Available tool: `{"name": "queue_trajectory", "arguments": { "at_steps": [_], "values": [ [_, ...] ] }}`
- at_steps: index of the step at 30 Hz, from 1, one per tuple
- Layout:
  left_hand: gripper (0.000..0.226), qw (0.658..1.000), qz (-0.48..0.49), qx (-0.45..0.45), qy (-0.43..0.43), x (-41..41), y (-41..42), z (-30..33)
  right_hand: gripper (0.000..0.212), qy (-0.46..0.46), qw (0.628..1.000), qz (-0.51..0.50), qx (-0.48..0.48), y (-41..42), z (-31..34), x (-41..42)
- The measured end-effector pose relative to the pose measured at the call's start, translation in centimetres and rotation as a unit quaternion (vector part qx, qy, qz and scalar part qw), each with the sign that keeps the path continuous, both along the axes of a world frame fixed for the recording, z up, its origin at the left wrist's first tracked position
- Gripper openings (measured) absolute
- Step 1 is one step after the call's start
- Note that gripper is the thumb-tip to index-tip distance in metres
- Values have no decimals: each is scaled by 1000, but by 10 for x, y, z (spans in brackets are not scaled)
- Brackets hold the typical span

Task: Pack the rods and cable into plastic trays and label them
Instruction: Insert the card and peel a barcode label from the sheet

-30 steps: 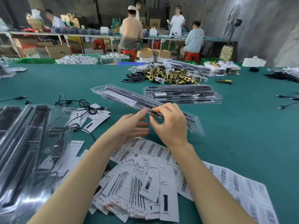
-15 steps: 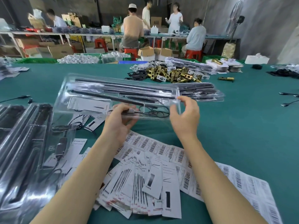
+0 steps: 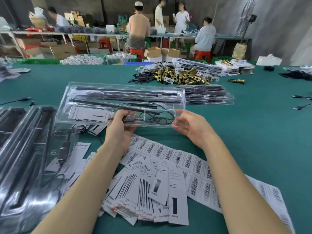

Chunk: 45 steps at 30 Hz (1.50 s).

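Note:
I hold a clear plastic tray (image 3: 125, 85) up over the green table, tilted with its face toward me. Black rods (image 3: 128, 95) lie lengthwise in its upper channels. A thin black coiled cable (image 3: 159, 118) sits in its lower right part, and a white printed card (image 3: 89, 114) in its lower left. My left hand (image 3: 120, 130) grips the middle of the tray's near edge, thumb over the cable's plug. My right hand (image 3: 194, 129) pinches the tray's near right corner.
A stack of packed trays (image 3: 208, 97) lies just behind the held one. More trays (image 3: 30, 149) overlap at my left. Barcode label sheets (image 3: 194, 163) and a heap of printed cards (image 3: 148, 191) lie under my forearms. Brass latch parts (image 3: 182, 76) are piled farther back. Loose cables (image 3: 302, 102) are at the right edge.
The tray was low and edge-on with both hands close together on it. It has since been lifted and turned face-up toward me, and my hands have spread apart along its near edge.

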<state>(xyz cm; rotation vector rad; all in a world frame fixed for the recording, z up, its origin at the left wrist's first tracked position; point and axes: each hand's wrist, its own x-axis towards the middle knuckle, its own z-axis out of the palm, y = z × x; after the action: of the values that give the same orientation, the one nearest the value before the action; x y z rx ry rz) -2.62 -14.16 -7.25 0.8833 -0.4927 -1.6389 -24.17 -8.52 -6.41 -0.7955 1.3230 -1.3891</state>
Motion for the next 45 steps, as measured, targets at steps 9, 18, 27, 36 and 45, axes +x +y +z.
{"name": "queue_trajectory", "arguments": {
  "at_steps": [9,18,27,36,45],
  "values": [
    [6,999,-7,-32,-26,-1,1,-1,27,-30,995,-91,1,-5,-3,10],
    [8,1000,5,-8,-25,-2,2,1,23,-34,998,-45,-39,-4,0,11],
    [22,1000,-12,-17,-3,0,1,5,18,-132,978,124,-107,5,2,8],
    [10,998,-54,-29,-10,0,1,7,36,-132,979,96,-119,5,0,4],
    [35,996,81,1,46,16,-11,4,32,-168,982,4,-81,8,3,-13]
  ]
}}
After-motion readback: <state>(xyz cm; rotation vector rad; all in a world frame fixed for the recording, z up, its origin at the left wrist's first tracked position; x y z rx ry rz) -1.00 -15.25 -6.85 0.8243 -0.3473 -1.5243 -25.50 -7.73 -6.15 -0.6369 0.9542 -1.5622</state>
